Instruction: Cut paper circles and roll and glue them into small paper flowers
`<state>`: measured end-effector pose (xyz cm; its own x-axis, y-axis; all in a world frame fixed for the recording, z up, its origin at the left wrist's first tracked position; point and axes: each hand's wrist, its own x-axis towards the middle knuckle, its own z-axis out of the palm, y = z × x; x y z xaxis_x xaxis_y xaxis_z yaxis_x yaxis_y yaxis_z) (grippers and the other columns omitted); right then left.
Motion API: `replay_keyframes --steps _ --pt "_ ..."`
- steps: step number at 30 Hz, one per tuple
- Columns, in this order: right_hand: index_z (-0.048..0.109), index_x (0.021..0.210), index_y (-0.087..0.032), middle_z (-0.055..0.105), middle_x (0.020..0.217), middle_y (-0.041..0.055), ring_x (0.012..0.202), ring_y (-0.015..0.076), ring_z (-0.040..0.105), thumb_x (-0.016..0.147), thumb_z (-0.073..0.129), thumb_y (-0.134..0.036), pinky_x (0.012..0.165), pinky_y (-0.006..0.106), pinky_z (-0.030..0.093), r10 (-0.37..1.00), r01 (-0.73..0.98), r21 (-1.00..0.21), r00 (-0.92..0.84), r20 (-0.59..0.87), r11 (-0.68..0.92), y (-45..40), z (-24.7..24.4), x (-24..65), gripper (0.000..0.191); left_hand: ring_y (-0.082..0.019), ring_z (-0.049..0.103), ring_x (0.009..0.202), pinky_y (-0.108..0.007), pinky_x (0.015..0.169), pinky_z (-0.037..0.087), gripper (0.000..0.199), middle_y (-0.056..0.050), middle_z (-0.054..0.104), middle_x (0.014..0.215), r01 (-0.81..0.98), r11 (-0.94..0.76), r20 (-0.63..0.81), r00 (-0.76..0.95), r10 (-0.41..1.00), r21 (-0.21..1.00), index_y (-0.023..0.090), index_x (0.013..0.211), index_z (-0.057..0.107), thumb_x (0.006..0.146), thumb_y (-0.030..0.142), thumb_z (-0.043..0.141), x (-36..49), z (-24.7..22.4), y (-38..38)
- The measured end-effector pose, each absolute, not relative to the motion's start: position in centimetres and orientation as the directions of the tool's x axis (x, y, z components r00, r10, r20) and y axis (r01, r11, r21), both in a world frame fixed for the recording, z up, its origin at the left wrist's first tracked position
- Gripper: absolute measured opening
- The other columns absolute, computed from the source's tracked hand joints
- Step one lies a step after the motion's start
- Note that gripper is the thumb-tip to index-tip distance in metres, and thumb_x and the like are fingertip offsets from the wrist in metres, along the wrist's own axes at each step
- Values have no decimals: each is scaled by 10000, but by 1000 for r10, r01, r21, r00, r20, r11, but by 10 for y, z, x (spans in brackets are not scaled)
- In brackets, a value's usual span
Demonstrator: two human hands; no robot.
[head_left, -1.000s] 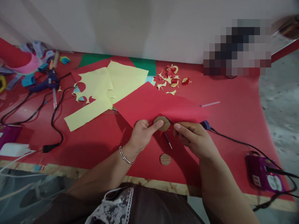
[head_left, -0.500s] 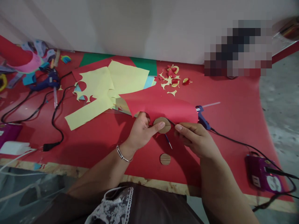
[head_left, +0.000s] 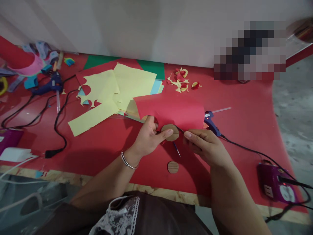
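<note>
My left hand [head_left: 149, 137] pinches a round cardboard disc [head_left: 174, 133] against a curved sheet of red paper [head_left: 171, 109], thumb on top of the disc and fingers behind. A rounded notch shows in the paper's lower edge beside these fingers. My right hand [head_left: 204, 143] is closed on a thin dark stick-like tool [head_left: 180, 129] whose tip meets the disc's upper right rim. Its kind cannot be made out. Below the held disc lies a blue pen-like tool [head_left: 176, 149] with a pointed tip. Nearer me, a second cardboard disc [head_left: 173, 167] rests on the red tabletop [head_left: 110, 166].
Yellow paper sheets [head_left: 134, 81] lie behind my left hand, with paper scraps [head_left: 181, 80] to their right. One blue glue gun [head_left: 212, 123] is beyond my right hand, another glue gun [head_left: 55, 81] at far left. Purple boxes [head_left: 276, 182] and cables flank the table.
The red paper has shifted and curled, its left corner moving right and its right edge slightly left. The disc has dropped very slightly. Both hands keep their grip.
</note>
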<state>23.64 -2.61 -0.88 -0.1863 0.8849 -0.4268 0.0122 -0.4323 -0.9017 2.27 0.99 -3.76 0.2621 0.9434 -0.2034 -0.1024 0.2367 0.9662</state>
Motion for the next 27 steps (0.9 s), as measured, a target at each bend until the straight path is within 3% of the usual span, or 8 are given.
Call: replay_keyframes --steps 9,27 --pt "685 685 -152 274 473 -94 432 45 178 842 806 -686 419 246 87 875 -29 -892 -209 -436 -451 -25 -8 236 569 -59 235 550 -247 456 196 710 101 268 700 -101 181 -152 240 959 978 260 838 306 743 581 932 23 -37 10" --pt "656 672 -161 261 493 -95 452 51 198 863 785 -694 442 257 129 881 52 -909 -231 -413 -413 -25 -7 241 581 -75 339 586 -249 499 263 626 74 396 731 -57 227 -191 365 911 972 235 862 399 758 538 937 20 -45 12"
